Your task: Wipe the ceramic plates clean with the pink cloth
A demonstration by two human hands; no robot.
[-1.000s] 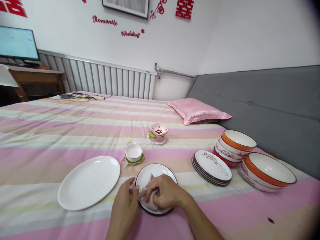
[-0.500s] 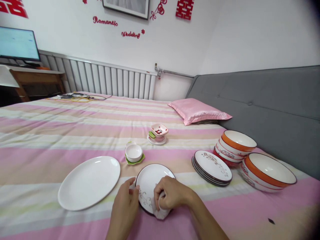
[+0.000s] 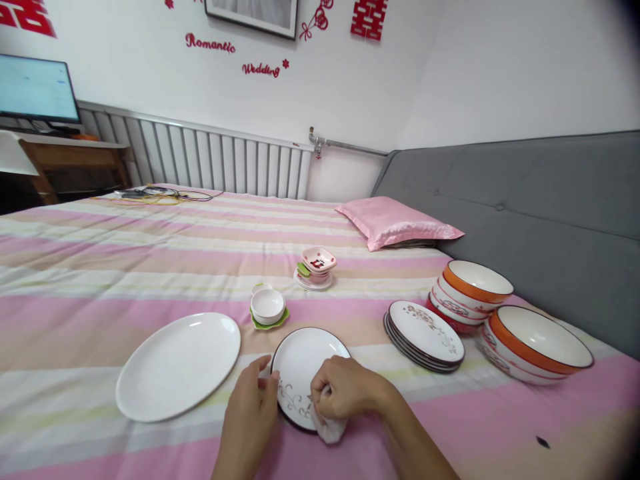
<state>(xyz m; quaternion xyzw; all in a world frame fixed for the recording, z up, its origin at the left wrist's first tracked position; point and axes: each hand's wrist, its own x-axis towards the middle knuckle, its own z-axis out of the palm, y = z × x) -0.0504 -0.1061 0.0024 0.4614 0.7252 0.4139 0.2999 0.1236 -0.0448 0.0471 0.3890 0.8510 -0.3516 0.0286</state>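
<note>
A round white plate (image 3: 305, 353) with a dark rim and a floral pattern lies flat on the striped bedding, right in front of me. My left hand (image 3: 253, 393) grips its left rim, thumb and fingers at the edge. Bunched in my closed right hand (image 3: 345, 387) is a white cloth (image 3: 333, 430), pressed on the plate's lower right part and hanging over the rim. To the left lies a large white oval platter (image 3: 180, 367). Beyond the plate, a small white bowl (image 3: 269, 305) sits on a green leaf-shaped dish (image 3: 270, 325).
On the right stand a stack of similar plates (image 3: 425, 333), stacked orange-rimmed bowls (image 3: 467, 293) and a larger bowl (image 3: 537, 347). Small pink dishes (image 3: 319, 260) are piled farther back. A pink pillow (image 3: 400, 220) lies by the grey headboard (image 3: 540, 193); cables (image 3: 165, 195) lie at the far left.
My right hand has slid the cloth slightly right and toward me, onto the plate's lower right rim. My left hand and the plate have stayed in place.
</note>
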